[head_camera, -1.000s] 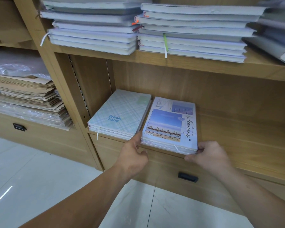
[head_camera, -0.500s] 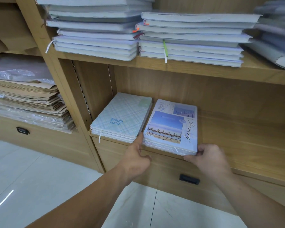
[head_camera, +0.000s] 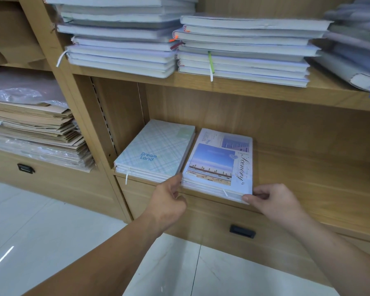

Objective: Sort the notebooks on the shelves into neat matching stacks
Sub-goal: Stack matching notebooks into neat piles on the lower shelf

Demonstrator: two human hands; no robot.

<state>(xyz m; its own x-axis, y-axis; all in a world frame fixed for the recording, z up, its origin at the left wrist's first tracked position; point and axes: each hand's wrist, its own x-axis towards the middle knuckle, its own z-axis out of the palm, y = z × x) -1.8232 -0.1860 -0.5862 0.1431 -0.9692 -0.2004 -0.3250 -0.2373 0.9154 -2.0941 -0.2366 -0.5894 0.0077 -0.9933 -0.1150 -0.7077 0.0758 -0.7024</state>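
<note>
Pinching its near corners, left hand (head_camera: 169, 202) and right hand (head_camera: 275, 202) hold the Scenery stack (head_camera: 219, 165) lying lengthwise front-to-back.

The checked notebook (head_camera: 158, 150) says "Dream Land" in blue letters. The photo notebook (head_camera: 220, 161) says "Scenery" down its side.

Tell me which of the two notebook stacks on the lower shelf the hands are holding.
The Scenery stack, on the right: the left hand and the right hand hold its front corners. The Dream Land stack lies left of it.
</note>
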